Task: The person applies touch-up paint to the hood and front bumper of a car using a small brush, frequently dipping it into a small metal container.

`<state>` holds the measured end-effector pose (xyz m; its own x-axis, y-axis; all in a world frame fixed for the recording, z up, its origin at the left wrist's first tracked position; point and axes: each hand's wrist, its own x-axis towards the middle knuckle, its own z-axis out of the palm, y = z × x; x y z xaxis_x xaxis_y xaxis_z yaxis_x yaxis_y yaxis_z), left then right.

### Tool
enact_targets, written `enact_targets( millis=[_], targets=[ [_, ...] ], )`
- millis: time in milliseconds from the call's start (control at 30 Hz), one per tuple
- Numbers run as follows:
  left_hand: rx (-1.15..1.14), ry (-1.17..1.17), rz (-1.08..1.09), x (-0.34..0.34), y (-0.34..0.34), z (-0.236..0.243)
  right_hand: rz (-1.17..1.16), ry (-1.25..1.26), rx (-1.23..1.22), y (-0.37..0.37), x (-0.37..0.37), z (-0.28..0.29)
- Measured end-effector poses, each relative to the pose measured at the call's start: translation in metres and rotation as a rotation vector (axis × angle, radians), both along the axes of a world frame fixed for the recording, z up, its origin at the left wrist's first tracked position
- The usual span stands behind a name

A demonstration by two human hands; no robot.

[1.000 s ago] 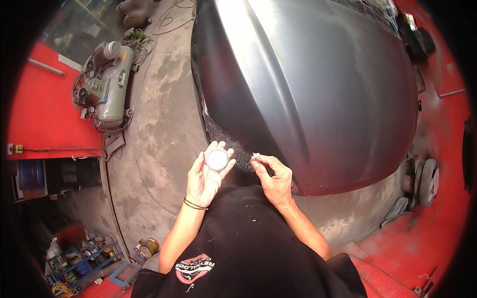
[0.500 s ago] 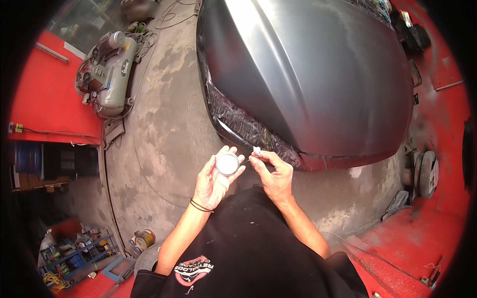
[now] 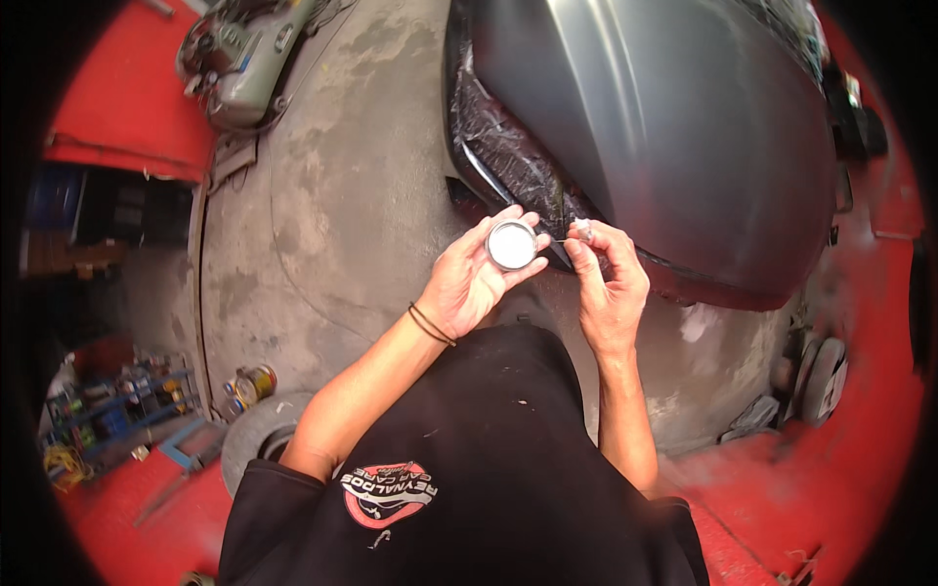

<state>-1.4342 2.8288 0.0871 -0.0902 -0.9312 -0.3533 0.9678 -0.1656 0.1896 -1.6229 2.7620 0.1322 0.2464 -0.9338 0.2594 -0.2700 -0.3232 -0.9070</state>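
Note:
A small round tin (image 3: pixel 512 245) with a white, flat-looking inside rests on the fingers of my left hand (image 3: pixel 474 283), palm up, thumb along its side. Just to the right, my right hand (image 3: pixel 611 283) pinches a small whitish piece (image 3: pixel 583 230) between thumb and fingers; its exact kind is not clear. A thin line, perhaps a wire or stick, sticks out from that pinch toward the tin. Both hands are held in front of the dark grey car bonnet (image 3: pixel 703 146), near its headlight area, which is covered in crinkled dark plastic film (image 3: pixel 513 146).
Grey concrete floor (image 3: pixel 342 176) lies around the car. At upper left stands an air compressor (image 3: pixel 254 73). A blue rack of bottles (image 3: pixel 117 405), a can (image 3: pixel 256 383) and a tyre (image 3: pixel 256 439) are at lower left; wheels (image 3: pixel 826 381) lean at the right by red flooring.
My view has shifted, so the compressor sits higher and the car further right. Both hands appear higher and further right, still holding the tin and the whitish piece.

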Motion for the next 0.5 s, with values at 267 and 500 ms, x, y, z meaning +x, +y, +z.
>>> enact_targets(
  millis=[267, 500],
  targets=[
    [-0.001, -0.010, 0.110, -0.011, 0.009, 0.004, 0.168, 0.143, -0.092, -0.007, 0.009, -0.009],
    [0.005, -0.069, 0.184, -0.015, 0.015, 0.006, 0.260, 0.277, -0.255, -0.013, 0.019, -0.008]
  ],
)
